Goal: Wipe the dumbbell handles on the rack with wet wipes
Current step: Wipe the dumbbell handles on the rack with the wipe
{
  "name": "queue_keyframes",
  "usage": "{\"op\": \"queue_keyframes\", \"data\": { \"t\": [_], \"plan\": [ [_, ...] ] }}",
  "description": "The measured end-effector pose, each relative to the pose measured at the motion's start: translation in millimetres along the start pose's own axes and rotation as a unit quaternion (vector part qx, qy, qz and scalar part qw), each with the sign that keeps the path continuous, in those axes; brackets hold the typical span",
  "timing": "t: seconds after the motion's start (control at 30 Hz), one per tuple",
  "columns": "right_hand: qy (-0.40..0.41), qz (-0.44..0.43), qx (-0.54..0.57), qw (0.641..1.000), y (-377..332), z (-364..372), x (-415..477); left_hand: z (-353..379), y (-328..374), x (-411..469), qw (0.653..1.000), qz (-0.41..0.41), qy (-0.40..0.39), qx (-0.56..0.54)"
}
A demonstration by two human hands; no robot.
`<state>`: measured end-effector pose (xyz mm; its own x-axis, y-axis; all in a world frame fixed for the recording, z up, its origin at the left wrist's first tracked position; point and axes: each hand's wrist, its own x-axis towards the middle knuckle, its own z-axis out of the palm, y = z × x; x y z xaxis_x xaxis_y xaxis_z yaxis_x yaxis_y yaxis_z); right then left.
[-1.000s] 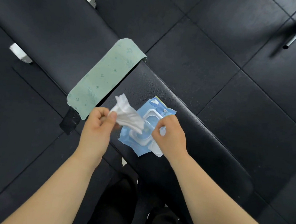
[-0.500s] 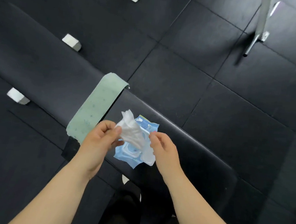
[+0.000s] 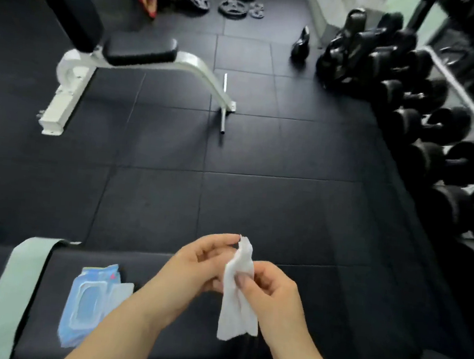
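Lifted off its pack (image 3: 88,301), the wipe (image 3: 237,303) hung pinched by left hand (image 3: 193,264) and right hand (image 3: 272,297); dumbbells (image 3: 423,156) lay upper right, nearer the latter.

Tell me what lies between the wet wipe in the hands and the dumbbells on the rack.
In the head view, only bare black rubber floor tiles separate the wet wipe from the dumbbells at right.

White wet wipe (image 3: 237,295): soft fibrous cloth, creased, matt. Blue wipe pack (image 3: 87,304): thin plastic film with a slight gloss, and a paler, stiffer lid. The table (image 3: 78,253) is black padded vinyl, smooth with a faint sheen, with a pale green cloth band (image 3: 8,287) across it. The floor (image 3: 256,204) is matt, rubbery tiles. Dumbbells (image 3: 428,163) are dull black, perhaps rubber-coated, though they're blurred. The bench frame (image 3: 67,96) is white-painted metal.
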<state>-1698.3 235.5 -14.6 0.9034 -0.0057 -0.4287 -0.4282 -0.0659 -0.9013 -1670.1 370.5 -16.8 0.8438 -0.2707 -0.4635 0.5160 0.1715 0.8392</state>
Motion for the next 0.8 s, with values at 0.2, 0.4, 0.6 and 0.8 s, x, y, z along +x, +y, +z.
{"op": "queue_keyframes", "data": {
  "t": [0.2,0.4,0.6,0.8],
  "plan": [
    [0.097,-0.054,-0.023,0.994,-11.0,-167.4,-45.5,175.3,-15.7,13.7,0.988,-0.016,-0.141,0.055],
    [0.156,-0.075,0.048,0.984,0.1,-296.2,-80.8,294.5,-36.2,40.6,0.976,-0.006,-0.172,0.132],
    [0.18,-0.026,0.229,0.956,22.3,-377.2,-85.5,355.6,-42.3,73.9,0.979,-0.015,-0.176,0.101],
    [0.111,0.001,0.309,0.944,24.9,-423.0,-59.2,409.6,-40.4,115.5,0.962,-0.126,-0.233,0.059]
  ]
}}
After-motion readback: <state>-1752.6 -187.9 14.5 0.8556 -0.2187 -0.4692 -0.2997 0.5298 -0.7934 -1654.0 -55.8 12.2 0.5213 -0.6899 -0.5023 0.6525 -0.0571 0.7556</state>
